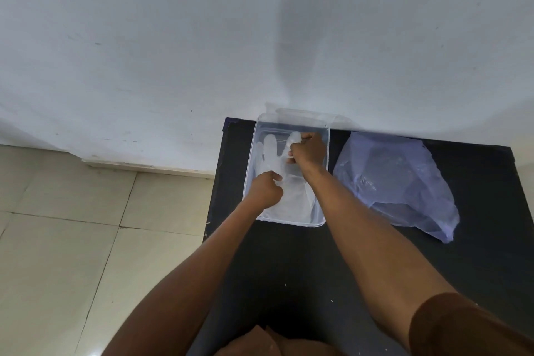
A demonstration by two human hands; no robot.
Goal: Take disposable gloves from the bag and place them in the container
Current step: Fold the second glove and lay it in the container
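We press a clear glove (291, 191) flat inside the container (290, 222) on the bench (289, 263); left grip (265, 188) pinches its middle, right grip (307, 151) its fingers. The bag's (401, 182) contents blur.

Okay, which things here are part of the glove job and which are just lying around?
Part of the job:
- clear container, on the black table
- disposable gloves lying inside it
- plastic bag to the container's right
- left hand and right hand, both pinching glove material

Just there:
- container lid propped behind the container, against the wall
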